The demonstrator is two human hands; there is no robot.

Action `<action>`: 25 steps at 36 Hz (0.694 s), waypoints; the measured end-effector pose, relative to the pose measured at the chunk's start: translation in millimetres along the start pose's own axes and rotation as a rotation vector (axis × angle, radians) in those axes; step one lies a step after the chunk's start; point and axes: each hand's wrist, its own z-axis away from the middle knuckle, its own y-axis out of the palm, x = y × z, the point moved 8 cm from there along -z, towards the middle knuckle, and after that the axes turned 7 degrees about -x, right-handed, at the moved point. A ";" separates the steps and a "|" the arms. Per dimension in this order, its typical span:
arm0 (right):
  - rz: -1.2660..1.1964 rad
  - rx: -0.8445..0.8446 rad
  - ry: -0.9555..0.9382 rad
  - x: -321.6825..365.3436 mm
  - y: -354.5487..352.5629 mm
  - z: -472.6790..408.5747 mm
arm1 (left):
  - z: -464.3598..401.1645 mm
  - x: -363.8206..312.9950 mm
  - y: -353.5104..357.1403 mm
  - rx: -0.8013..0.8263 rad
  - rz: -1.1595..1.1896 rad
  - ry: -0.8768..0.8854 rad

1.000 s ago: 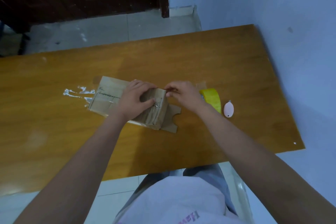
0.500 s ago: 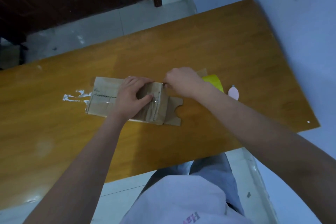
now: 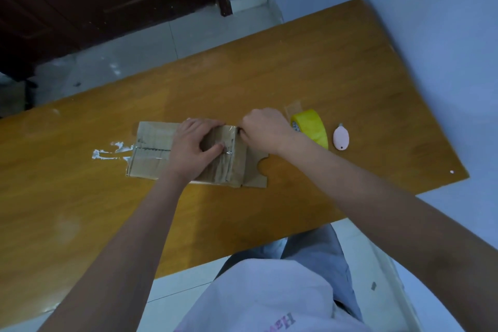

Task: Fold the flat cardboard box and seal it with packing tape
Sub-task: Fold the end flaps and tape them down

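A brown cardboard box [image 3: 151, 153] lies flattened on the wooden table [image 3: 323, 67], with old clear tape along its top and a notched flap sticking out at its right end. My left hand [image 3: 192, 148] presses down on the box's middle, thumb and fingers gripping the top panel. My right hand [image 3: 265, 132] is closed at the box's upper right corner, fingertips pinched on the edge there; what they pinch is hidden. A yellow roll of packing tape [image 3: 311, 127] stands just right of my right hand.
A small pink oval cutter [image 3: 341, 138] lies right of the tape roll. White smears [image 3: 107, 152] mark the table left of the box. The table's right edge runs along a blue wall; a dark wooden door stands beyond the far floor.
Both hands stay on the box; the right hand has shifted slightly along the upper right corner. The camera view has tilted and moved, so the table appears rotated.
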 end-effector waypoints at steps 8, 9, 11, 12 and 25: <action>-0.066 -0.184 0.128 -2.3 -0.3 17.0 | -1.1 2.9 0.9 -0.035 0.018 0.017; -0.067 -0.201 0.147 -1.8 0.0 18.3 | -1.3 3.2 1.2 -0.039 0.018 0.021; -0.086 -0.221 0.192 0.2 1.5 22.1 | -1.4 3.4 1.9 -0.044 0.008 0.035; -0.102 -0.230 0.219 1.0 1.9 24.4 | -1.2 3.6 2.0 -0.045 0.005 0.039; -0.782 -0.011 0.552 25.4 39.1 50.1 | -2.4 -0.7 -0.6 -0.026 -0.007 0.026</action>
